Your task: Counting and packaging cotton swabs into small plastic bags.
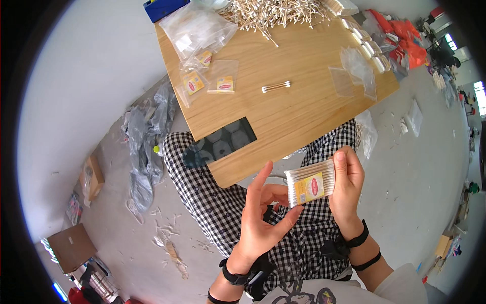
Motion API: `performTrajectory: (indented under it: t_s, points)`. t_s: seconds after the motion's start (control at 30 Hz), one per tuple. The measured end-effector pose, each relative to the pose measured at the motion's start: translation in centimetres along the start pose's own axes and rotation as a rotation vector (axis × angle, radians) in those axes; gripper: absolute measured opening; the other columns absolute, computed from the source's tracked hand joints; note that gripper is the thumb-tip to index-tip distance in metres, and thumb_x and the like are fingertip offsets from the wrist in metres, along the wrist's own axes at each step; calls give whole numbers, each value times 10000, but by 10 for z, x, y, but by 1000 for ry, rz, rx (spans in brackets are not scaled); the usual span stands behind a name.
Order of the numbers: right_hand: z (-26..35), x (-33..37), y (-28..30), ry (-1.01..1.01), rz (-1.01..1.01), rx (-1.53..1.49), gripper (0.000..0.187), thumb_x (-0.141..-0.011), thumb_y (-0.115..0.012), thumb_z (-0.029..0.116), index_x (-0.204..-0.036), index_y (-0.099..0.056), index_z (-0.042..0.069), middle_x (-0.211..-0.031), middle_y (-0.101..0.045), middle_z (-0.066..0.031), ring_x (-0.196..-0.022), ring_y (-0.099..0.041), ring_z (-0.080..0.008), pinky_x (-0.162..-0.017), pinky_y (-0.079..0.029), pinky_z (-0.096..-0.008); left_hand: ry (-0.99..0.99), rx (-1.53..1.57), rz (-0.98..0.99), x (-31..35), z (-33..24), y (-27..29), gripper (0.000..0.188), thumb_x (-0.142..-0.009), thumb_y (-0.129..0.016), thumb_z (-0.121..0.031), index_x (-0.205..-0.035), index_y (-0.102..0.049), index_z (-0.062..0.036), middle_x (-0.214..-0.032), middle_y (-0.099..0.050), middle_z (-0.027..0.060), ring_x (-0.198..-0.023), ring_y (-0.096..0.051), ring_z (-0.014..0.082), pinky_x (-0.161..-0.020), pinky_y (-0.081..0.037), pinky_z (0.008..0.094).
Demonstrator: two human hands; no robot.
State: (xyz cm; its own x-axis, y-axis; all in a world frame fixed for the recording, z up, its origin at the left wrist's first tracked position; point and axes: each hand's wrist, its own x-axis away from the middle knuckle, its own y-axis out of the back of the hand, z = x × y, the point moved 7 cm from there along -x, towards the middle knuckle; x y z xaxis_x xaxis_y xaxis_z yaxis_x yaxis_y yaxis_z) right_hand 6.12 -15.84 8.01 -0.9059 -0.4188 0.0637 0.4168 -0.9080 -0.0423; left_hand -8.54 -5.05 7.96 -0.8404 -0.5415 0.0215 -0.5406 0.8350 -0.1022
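Note:
My right hand [347,185] is closed on the right end of a clear packet of cotton swabs [310,185], its thumb on the front. A yellow and white label with a red oval shows through the film. At the packet's left end my left hand [266,215] is open, index finger stretched up and thumb apart, its tip by the lower left corner. Whether it touches the packet I cannot tell. Both hands are above my lap, just off the table's near edge. A few loose cotton swabs [276,87] lie together on the wooden table [283,121].
A large heap of cotton swabs [276,15] covers the far side. Clear bags [195,30] and small labelled bags [224,81] lie at the left; empty clear bags [357,71] and a row of swab packs [372,48] at the right. A dark glossy panel [228,139] sits at the near-left edge.

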Motion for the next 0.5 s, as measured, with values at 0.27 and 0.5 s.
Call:
performTrajectory:
  t_s: [0.27,0.5]
  points:
    - [15,-8,-3,-13,44,151,308,-1029,-521,212,-758,-473,73,-657,-429,65,-591,-343,-4,-515,-302,-196,156,248,-16,-6,12,-8,836,-848,-670,82,-1507,-160,11,-998,-647,121,-971,-650,198,-934,-523,347]
    - [6,-13,0,-159,79,151,321,-1025,-534,237,-753,-478,76,-634,-452,79,-567,-360,11,-485,-294,-188,241,345,17,-8,21,-10,844,-850,-673,89,-1512,-158,-4,-1015,-643,114,-959,-644,175,-878,-523,301]
